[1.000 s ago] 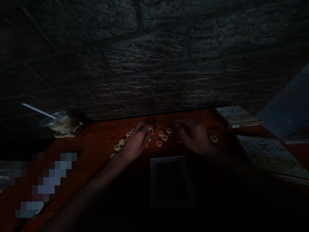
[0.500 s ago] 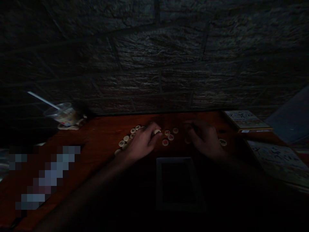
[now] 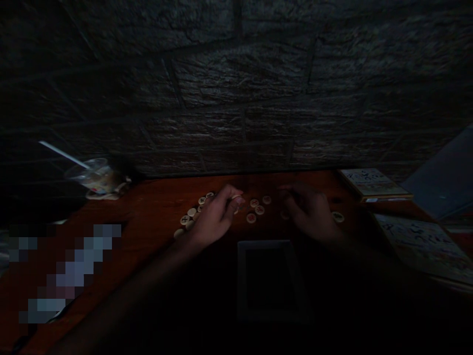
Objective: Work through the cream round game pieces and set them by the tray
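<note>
My left hand (image 3: 216, 214) is closed, thumb and fingers pinching a round wooden Chinese chess piece (image 3: 238, 198) that is mostly covered. Under and behind this hand lies a cluster of pale pieces, some with black characters, such as one (image 3: 185, 220) at its left edge. Between my hands, several red-marked pieces (image 3: 259, 210) rest face up on the table. My right hand (image 3: 312, 212) is over the table in shadow, its index finger and thumb apart with nothing visible between them. A dim piece (image 3: 284, 214) lies beside its thumb, and another with a dark-green character (image 3: 337, 217) is to its right.
An open box or tray (image 3: 242, 281) lies in the dark in front of me. Two printed boxes (image 3: 373, 182) are at the right. A plastic cup with a straw (image 3: 98, 180) stands at the back left. The stone wall (image 3: 236, 123) rises behind the wooden table (image 3: 151, 207).
My left fingers have closed further over the piece, turning it so its black character no longer shows. My right hand has hardly moved.
</note>
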The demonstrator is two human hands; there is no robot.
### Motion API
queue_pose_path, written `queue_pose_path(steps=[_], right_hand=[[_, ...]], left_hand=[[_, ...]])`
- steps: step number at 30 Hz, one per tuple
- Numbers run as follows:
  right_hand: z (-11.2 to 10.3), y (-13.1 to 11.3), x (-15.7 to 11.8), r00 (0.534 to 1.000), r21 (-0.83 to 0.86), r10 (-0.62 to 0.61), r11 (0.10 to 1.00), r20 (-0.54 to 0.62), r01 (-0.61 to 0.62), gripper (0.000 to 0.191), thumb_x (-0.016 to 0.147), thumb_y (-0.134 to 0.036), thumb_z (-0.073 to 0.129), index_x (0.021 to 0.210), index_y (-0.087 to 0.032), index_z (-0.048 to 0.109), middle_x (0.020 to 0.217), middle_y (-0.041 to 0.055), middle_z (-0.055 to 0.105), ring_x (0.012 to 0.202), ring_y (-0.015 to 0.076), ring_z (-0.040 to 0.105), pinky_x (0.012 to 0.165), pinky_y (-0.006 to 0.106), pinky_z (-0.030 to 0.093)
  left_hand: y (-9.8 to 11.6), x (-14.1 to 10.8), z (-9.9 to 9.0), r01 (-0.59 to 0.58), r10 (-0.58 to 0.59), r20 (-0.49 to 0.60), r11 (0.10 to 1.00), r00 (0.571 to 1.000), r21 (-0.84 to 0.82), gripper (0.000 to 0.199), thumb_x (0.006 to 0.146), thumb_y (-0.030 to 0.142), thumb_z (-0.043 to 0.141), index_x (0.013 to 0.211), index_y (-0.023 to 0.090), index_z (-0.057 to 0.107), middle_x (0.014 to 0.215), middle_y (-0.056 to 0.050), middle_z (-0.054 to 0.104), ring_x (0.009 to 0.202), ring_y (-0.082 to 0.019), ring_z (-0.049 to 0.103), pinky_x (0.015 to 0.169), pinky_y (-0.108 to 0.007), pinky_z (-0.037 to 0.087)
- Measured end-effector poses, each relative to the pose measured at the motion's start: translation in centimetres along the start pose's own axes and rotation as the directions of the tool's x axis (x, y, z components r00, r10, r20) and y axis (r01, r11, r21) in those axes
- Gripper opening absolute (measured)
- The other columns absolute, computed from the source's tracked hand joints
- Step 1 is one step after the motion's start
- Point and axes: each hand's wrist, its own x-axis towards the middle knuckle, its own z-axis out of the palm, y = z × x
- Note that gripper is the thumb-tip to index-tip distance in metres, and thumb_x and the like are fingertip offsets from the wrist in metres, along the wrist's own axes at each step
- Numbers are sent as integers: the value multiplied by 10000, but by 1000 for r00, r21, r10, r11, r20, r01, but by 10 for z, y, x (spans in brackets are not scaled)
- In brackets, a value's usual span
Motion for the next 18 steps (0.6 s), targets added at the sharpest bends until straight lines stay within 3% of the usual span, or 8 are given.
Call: queue_pose_path(steps=[6,11,18], right_hand=[[1,-1,0,1000,5,-6,1000,-2,6,232,969,-263,555,1055,-184,755,951,87,797,791,222,739,709,349,567],[1,-3,1,1000,8,-15,1000,-4,15,241,963,-255,542,1043,-182,757,961,90,802,830,225,751,729,351,571],[1,-1,0,999,18,7,1000,33,-8,253,945,-254,554,1062,-175,764,965,95,804,832,228,753,748,358,577]], left_hand=[[0,2,0,-134,129,108,990,986,46,135,1033,270,618,1025,228,746,1023,-42,761,968,-188,711,868,-334,553],[-7,1,3,-55,63,183,997,981,-45,159,1009,265,663,1138,249,755,1123,-29,801,1030,-191,744,916,-347,568],[-1,2,1,-34,29,273,999,961,14,154,1023,255,632,1050,258,784,1049,-5,825,949,-186,767,845,-327,579]])
